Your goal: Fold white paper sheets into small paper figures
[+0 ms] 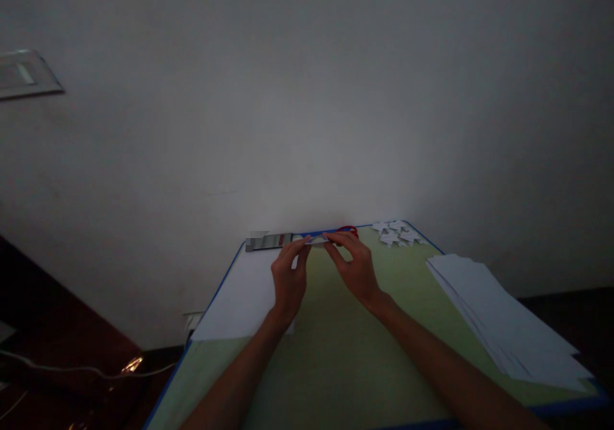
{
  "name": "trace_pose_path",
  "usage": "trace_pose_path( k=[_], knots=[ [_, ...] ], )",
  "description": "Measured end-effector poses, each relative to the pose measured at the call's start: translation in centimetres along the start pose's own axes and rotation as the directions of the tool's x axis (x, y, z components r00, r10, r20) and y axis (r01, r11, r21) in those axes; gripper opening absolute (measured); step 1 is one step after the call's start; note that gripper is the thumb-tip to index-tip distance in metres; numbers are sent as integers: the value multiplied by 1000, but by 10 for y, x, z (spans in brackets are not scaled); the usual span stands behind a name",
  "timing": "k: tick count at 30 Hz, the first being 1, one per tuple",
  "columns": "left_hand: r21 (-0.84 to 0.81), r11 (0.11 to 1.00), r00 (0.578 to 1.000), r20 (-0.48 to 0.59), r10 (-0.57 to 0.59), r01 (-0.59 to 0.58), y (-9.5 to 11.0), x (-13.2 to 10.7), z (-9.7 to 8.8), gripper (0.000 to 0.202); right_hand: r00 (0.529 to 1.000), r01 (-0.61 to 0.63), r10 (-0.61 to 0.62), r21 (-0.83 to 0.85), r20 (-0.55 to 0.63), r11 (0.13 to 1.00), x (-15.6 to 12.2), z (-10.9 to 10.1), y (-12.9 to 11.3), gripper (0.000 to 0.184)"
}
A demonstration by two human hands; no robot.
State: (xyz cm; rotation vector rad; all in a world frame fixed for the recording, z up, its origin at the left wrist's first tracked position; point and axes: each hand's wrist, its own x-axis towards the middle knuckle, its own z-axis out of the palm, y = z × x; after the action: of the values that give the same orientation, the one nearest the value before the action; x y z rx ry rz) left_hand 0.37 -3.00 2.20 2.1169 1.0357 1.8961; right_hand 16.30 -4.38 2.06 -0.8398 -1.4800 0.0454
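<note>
A small piece of white paper (316,240) is held up between my two hands, over the far part of the table. My left hand (291,270) pinches its left end between thumb and fingers. At its right end, my right hand (354,262) pinches it the same way. The paper looks slightly bent in the middle; any folds in it are too small to make out. Just behind my right hand lies a red-handled tool (348,230), partly hidden by the fingers. Left of my left hand is a flat phone-like device (271,241).
White sheets (240,302) lie on the left of the green, blue-edged table (336,366). A fanned stack of paper (499,315) rests at the right edge. Several folded paper pieces (396,233) sit at the far right corner. A wall (307,110) stands directly behind.
</note>
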Motion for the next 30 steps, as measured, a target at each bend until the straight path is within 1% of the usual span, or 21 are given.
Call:
trace_pose_path(
  k=[5,10,13,15,17,20,23,26,28,30],
  knots=[
    [15,1000,1000,-5,-3,3,-1,-1,-1,21,1000,17,-17,-7,-9,1000,0,-1,2,15],
    [12,999,998,-37,48,-48,-7,-1,1,18,998,66,-67,-25,-19,997,0,-1,5,12],
    [8,998,997,-37,67,-67,-8,0,1,17,996,85,-85,-33,-7,996,1,-2,4,13],
    [2,998,998,-29,60,-60,-8,0,1,16,997,77,-77,-26,4,997,1,-3,3,15],
    [-5,1000,999,-35,8,-9,-9,0,2,15,998,54,-54,-7,16,999,2,-3,4,20],
    [-32,989,989,-40,-143,142,-12,0,3,16,998,-11,9,39,66,999,0,-1,9,29],
    [-57,963,965,20,-261,262,-18,-1,6,20,982,-128,114,85,149,988,-4,2,18,38],
    [-67,950,950,79,-301,306,-24,-3,8,24,952,-213,194,60,236,975,-7,4,27,49],
    [-54,948,944,118,-307,314,-27,-5,8,25,938,-212,200,15,282,977,-8,3,31,51],
    [-36,946,936,158,-314,323,-29,-6,8,26,932,-186,182,-16,314,982,-9,2,33,49]
  ],
)
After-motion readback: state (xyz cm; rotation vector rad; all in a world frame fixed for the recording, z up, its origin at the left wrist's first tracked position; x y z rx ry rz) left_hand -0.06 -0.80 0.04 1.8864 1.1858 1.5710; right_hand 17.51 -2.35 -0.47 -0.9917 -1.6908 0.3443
